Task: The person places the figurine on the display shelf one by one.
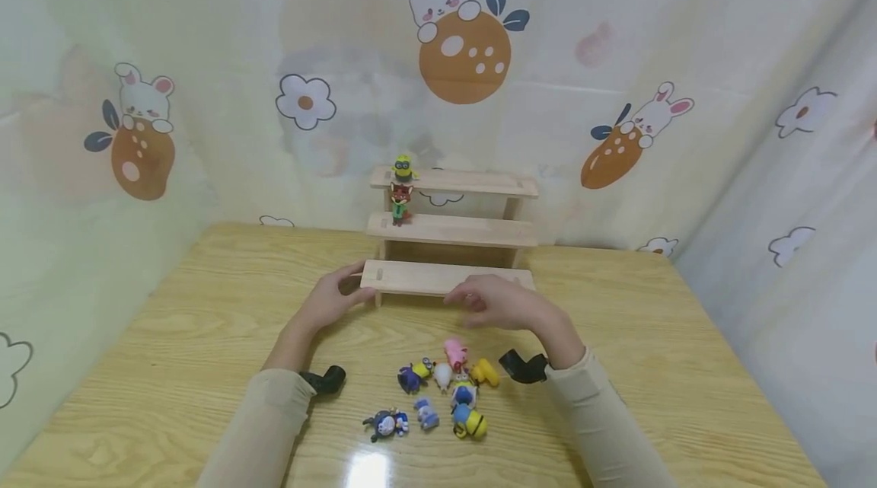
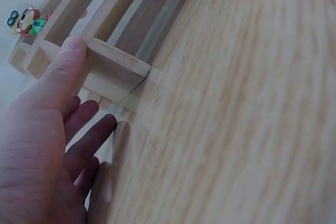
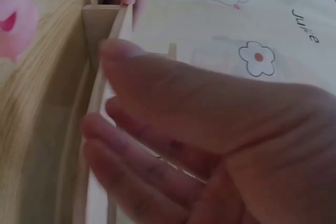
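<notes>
A three-tier wooden display shelf [image 1: 448,229] stands at the back of the table. My left hand [image 1: 333,295] holds the left end of its lowest board [image 2: 113,64], thumb on the front edge and a finger behind. The other fingers hang loosely below, in the left wrist view. My right hand [image 1: 496,301] hovers over the right part of that board, fingers slightly bent and nothing held. It looks blurred in the right wrist view. On the top tier is a yellow minion figure [image 1: 403,167]; a fox figure [image 1: 400,204] in green stands on the middle tier.
Several small figures lie in front of the shelf: a pink pig [image 1: 455,352], a white figure [image 1: 443,376], a yellow piece [image 1: 486,372], a blue-and-yellow minion [image 1: 469,422], a grey-blue figure [image 1: 425,413] and a dark-blue figure [image 1: 387,424]. A patterned curtain [image 1: 342,31] hangs behind.
</notes>
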Demonstrator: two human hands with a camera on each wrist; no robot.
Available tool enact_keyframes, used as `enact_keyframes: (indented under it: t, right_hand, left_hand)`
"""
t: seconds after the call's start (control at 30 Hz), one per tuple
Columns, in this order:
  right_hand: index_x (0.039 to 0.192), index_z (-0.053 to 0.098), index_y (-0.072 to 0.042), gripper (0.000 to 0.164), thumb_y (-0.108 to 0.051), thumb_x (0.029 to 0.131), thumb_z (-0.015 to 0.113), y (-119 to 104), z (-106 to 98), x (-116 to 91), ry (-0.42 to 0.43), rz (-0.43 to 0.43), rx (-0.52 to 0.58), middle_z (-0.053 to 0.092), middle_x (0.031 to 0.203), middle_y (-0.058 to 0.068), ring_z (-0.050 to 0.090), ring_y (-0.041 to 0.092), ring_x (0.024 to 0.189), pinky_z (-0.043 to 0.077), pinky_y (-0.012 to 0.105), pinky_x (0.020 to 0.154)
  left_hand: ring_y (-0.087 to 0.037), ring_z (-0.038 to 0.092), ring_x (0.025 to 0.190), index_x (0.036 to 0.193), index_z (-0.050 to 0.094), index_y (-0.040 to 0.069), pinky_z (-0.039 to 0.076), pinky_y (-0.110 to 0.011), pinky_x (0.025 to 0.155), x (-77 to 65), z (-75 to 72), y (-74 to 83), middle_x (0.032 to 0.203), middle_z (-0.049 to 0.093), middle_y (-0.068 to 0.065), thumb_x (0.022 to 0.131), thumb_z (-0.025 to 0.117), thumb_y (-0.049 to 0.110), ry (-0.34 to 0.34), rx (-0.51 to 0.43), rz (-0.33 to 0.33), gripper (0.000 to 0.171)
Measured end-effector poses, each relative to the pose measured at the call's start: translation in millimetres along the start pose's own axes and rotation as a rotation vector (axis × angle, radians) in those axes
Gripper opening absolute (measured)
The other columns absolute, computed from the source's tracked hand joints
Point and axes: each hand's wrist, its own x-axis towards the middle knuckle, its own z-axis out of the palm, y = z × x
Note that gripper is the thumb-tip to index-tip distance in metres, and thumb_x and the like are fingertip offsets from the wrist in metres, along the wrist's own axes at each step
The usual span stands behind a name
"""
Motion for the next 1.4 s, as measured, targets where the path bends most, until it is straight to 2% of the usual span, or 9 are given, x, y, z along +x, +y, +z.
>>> enact_keyframes:
  t: [0.13, 0.27, 0.43, 0.63, 0.83, 1.07, 1.27, 1.4]
  right_hand:
    - [0.132, 0.056, -0.011, 0.049, -0.006, 0.085, 0.069, 1.3, 7.0, 2.4, -0.127, 0.01, 0.007, 0.056, 0.128, 0.01, 0.058, 0.027, 0.111, 0.05, 0.039, 0.092]
    - [0.131, 0.056, -0.017, 0.054, -0.009, 0.081, 0.074, -1.7, 17.0, 4.1, -0.232, 0.067, 0.044, 0.053, 0.127, 0.005, 0.056, 0.023, 0.113, 0.05, 0.033, 0.09]
    - [0.124, 0.06, -0.021, 0.049, -0.01, 0.079, 0.077, -4.2, 27.6, 6.3, -0.281, 0.083, 0.021, 0.052, 0.119, 0.0, 0.055, 0.016, 0.107, 0.049, 0.025, 0.087]
    - [0.112, 0.065, -0.021, 0.034, -0.008, 0.081, 0.073, -5.7, 31.9, 10.1, -0.262, 0.012, -0.057, 0.055, 0.109, -0.004, 0.055, 0.013, 0.097, 0.047, 0.023, 0.081]
    - [0.104, 0.067, -0.017, 0.023, -0.009, 0.083, 0.071, -6.1, 32.4, 12.6, -0.199, -0.003, -0.069, 0.061, 0.096, -0.008, 0.055, 0.01, 0.089, 0.046, 0.022, 0.077]
    - [0.105, 0.064, -0.013, 0.023, -0.012, 0.084, 0.071, -4.0, 31.8, 15.9, -0.083, 0.064, -0.044, 0.061, 0.092, -0.004, 0.054, 0.011, 0.081, 0.046, 0.025, 0.07]
    - [0.109, 0.068, -0.01, 0.026, -0.015, 0.084, 0.072, 1.3, 30.9, 15.9, 0.007, 0.037, -0.09, 0.061, 0.099, -0.001, 0.053, 0.011, 0.086, 0.047, 0.026, 0.075]
    - [0.115, 0.068, -0.008, 0.032, -0.017, 0.084, 0.072, 2.1, 30.5, 15.2, 0.009, 0.025, -0.094, 0.06, 0.101, 0.002, 0.053, 0.012, 0.086, 0.047, 0.024, 0.074]
  left_hand:
    - [-0.032, 0.04, 0.135, 0.146, 0.04, 0.017, 0.028, -0.051, 0.113, 1.0, -1.2, -2.0, 0.144, 0.047, -0.01, 0.081, 0.067, 0.055, 0.004, -0.001, 0.004, 0.08]
    - [-0.032, 0.038, 0.136, 0.146, 0.039, 0.017, 0.027, -0.052, 0.113, 2.0, -0.6, -3.9, 0.144, 0.047, -0.01, 0.081, 0.066, 0.057, 0.002, 0.01, 0.011, 0.081]
    - [-0.032, 0.039, 0.136, 0.145, 0.04, 0.017, 0.027, -0.051, 0.114, 2.1, 0.9, -3.2, 0.144, 0.047, -0.01, 0.08, 0.066, 0.058, 0.0, 0.005, 0.009, 0.081]
    - [-0.032, 0.038, 0.137, 0.145, 0.041, 0.018, 0.026, -0.051, 0.114, 1.5, 1.4, -4.1, 0.144, 0.048, -0.009, 0.08, 0.065, 0.059, 0.009, 0.015, 0.004, 0.081]
    - [-0.032, 0.037, 0.137, 0.145, 0.041, 0.017, 0.026, -0.052, 0.114, 2.7, 1.4, -5.1, 0.144, 0.047, -0.009, 0.079, 0.065, 0.059, 0.004, 0.009, 0.004, 0.082]
    - [-0.032, 0.043, 0.134, 0.146, 0.04, 0.016, 0.03, -0.05, 0.112, 2.8, 2.4, -4.4, 0.144, 0.047, -0.01, 0.08, 0.066, 0.057, -0.003, -0.002, 0.014, 0.081]
    - [-0.032, 0.041, 0.135, 0.145, 0.04, 0.017, 0.029, -0.051, 0.113, 2.5, 2.4, -3.9, 0.143, 0.048, -0.01, 0.08, 0.066, 0.057, 0.003, 0.002, 0.014, 0.081]
    - [-0.032, 0.041, 0.135, 0.145, 0.04, 0.017, 0.029, -0.05, 0.113, 1.8, 2.2, -3.7, 0.143, 0.049, -0.01, 0.08, 0.065, 0.059, 0.008, 0.008, 0.005, 0.081]
